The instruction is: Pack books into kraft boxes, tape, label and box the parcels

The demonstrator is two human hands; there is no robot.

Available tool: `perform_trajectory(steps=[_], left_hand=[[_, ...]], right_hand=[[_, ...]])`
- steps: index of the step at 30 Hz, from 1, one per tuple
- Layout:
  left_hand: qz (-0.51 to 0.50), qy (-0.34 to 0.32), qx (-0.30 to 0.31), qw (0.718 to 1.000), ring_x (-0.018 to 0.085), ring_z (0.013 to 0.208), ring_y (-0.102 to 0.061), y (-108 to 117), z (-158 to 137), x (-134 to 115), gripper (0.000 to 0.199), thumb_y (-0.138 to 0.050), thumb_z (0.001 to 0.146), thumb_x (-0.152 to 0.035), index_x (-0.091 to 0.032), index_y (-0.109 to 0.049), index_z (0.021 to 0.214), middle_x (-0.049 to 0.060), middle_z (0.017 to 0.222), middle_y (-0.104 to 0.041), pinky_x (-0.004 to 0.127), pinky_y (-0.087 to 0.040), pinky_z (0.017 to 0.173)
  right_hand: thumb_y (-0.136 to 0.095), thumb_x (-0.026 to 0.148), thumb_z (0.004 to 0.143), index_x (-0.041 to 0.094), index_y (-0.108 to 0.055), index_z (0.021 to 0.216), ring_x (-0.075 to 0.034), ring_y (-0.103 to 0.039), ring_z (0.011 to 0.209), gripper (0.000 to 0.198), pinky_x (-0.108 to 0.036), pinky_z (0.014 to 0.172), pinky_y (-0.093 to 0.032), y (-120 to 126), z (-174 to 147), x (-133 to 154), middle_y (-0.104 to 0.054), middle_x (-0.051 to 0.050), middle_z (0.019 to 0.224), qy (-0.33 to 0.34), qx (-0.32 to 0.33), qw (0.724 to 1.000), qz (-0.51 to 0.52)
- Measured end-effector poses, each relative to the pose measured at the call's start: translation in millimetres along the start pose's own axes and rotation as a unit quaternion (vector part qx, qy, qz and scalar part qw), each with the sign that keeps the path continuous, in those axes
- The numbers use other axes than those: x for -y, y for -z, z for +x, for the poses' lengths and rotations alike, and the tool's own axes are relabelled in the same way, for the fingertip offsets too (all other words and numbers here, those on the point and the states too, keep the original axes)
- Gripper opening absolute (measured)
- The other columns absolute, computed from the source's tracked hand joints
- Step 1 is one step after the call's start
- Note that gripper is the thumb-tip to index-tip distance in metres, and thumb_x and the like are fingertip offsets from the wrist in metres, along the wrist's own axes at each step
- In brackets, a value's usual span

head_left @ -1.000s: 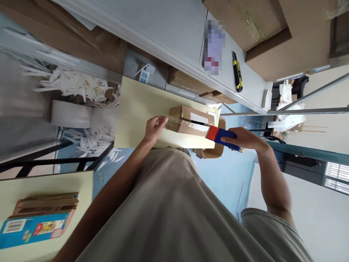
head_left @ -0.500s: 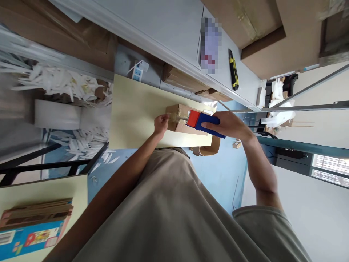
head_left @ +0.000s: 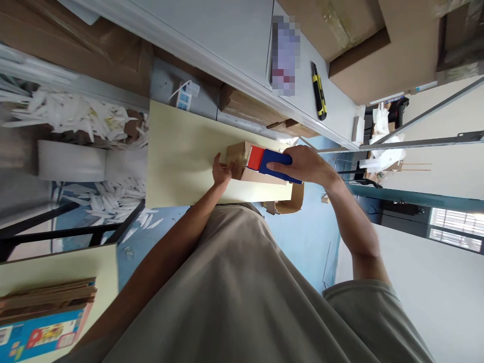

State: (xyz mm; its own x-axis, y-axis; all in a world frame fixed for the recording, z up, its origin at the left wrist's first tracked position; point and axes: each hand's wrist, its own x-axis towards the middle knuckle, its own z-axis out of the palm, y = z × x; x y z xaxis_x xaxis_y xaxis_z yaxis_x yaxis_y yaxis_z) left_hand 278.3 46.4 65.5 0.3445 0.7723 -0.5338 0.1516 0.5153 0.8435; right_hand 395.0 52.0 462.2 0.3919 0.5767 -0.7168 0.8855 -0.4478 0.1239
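Observation:
A small cardboard carton (head_left: 236,153) lies on the pale yellow tabletop (head_left: 181,156), with clear tape across its near-left end. My left hand (head_left: 221,173) is at that end, its fingers apart and the fingertips against the cardboard. A red and blue tape dispenser (head_left: 260,159) is gripped in my right hand (head_left: 308,164), thumb along its blue side. Its red head rests on or just over the carton's upper face; I cannot tell whether it touches. The dispenser and right hand hide much of the carton's right part.
On the grey shelf (head_left: 234,35) above lie a black and yellow utility knife (head_left: 318,93) and a blurred-out item (head_left: 285,55). A power strip (head_left: 184,99) sits behind the table. White scraps (head_left: 109,196) spread at left. Flat printed cartons (head_left: 45,327) lie lower left.
My right hand has moved the tape dispenser left along the carton toward its taped end. The left hand's pinched fingers have opened and spread at the carton's end.

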Motion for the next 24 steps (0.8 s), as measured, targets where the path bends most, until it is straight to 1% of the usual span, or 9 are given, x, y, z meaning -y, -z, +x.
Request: perform_trajectory(steps=[2,4,6,8,9,11,15,19,24], left_hand=[[0.015,0.009,0.007,1.0,0.031,0.104,-0.075,9.3,-5.0,0.9,0.079,-0.081,0.094,-0.034,-0.018,-0.057,0.167,0.013,0.112,-0.075,0.052,-0.062,0.103],[0.021,-0.017,0.035,0.999,0.031,0.114,-0.073,17.4,-10.5,-6.5,0.087,-0.083,0.091,-0.031,-0.023,-0.052,0.172,0.015,0.127,-0.071,0.051,-0.062,0.105],[0.044,-0.102,0.079,0.991,0.033,0.131,-0.066,21.9,-14.6,-22.2,0.096,-0.088,0.085,-0.033,-0.029,-0.051,0.173,0.015,0.146,-0.064,0.05,-0.06,0.112],[0.099,-0.215,0.122,0.964,0.037,0.147,-0.055,22.2,-15.3,-42.4,0.1,-0.094,0.079,-0.034,-0.029,-0.054,0.17,0.016,0.157,-0.055,0.053,-0.052,0.123],[0.133,-0.264,0.141,0.945,0.04,0.151,-0.05,21.1,-14.3,-52.2,0.097,-0.095,0.077,-0.035,-0.027,-0.058,0.166,0.016,0.159,-0.052,0.056,-0.047,0.128],[0.193,-0.319,0.164,0.913,0.044,0.152,-0.046,17.9,-9.9,-67.9,0.081,-0.096,0.077,-0.032,-0.022,-0.066,0.152,0.018,0.156,-0.051,0.06,-0.04,0.132],[0.272,-0.316,0.186,0.89,0.045,0.145,-0.049,13.9,1.6,-75.3,0.053,-0.089,0.083,-0.022,-0.019,-0.07,0.133,0.02,0.144,-0.054,0.063,-0.042,0.129],[0.275,-0.292,0.22,0.889,0.04,0.139,-0.056,15.9,8.1,-67.9,0.056,-0.082,0.085,-0.013,-0.021,-0.066,0.138,0.016,0.135,-0.058,0.061,-0.047,0.128],[0.247,-0.271,0.236,0.9,0.034,0.135,-0.062,20.3,8.8,-69.6,0.064,-0.084,0.079,-0.004,-0.023,-0.068,0.138,0.013,0.135,-0.058,0.052,-0.053,0.126]], right_hand=[[-0.057,0.083,0.107,0.019,-0.073,0.091,-0.022,-0.07,0.078,0.068,-0.034,0.071,-0.044,1.7,0.3,2.4,-0.076,-0.01,0.086,0.007,0.009,1.0,0.005],[-0.059,0.083,0.107,0.019,-0.073,0.09,-0.023,-0.069,0.077,0.067,-0.035,0.07,-0.044,2.7,0.8,2.8,-0.076,-0.01,0.085,0.01,0.013,1.0,0.007],[-0.06,0.083,0.106,0.019,-0.073,0.09,-0.022,-0.068,0.076,0.067,-0.035,0.07,-0.043,2.8,1.6,2.1,-0.075,-0.01,0.084,0.016,0.013,1.0,0.006],[-0.059,0.083,0.106,0.019,-0.073,0.092,-0.022,-0.067,0.075,0.067,-0.035,0.069,-0.042,1.8,2.6,1.3,-0.075,-0.01,0.083,0.027,0.011,1.0,0.003],[-0.059,0.082,0.106,0.018,-0.074,0.093,-0.022,-0.067,0.075,0.067,-0.035,0.069,-0.042,1.1,3.0,1.3,-0.075,-0.01,0.083,0.033,0.01,0.999,0.001],[-0.059,0.082,0.106,0.018,-0.075,0.095,-0.022,-0.067,0.076,0.067,-0.035,0.069,-0.042,-0.7,3.4,1.5,-0.075,-0.01,0.084,0.044,0.009,0.999,-0.003],[-0.061,0.081,0.106,0.017,-0.076,0.096,-0.024,-0.068,0.079,0.067,-0.035,0.071,-0.042,-3.0,2.1,-2.2,-0.076,-0.012,0.086,0.049,0.003,0.999,-0.012],[-0.062,0.081,0.105,0.018,-0.076,0.09,-0.024,-0.068,0.077,0.066,-0.035,0.071,-0.042,-4.9,0.8,-24.9,-0.075,-0.011,0.082,0.025,-0.005,0.999,-0.025],[-0.064,0.083,0.103,0.018,-0.077,0.091,-0.024,-0.069,0.076,0.067,-0.036,0.07,-0.045,-16.8,9.8,-76.6,-0.077,-0.011,0.083,0.003,0.023,1.0,-0.02]])
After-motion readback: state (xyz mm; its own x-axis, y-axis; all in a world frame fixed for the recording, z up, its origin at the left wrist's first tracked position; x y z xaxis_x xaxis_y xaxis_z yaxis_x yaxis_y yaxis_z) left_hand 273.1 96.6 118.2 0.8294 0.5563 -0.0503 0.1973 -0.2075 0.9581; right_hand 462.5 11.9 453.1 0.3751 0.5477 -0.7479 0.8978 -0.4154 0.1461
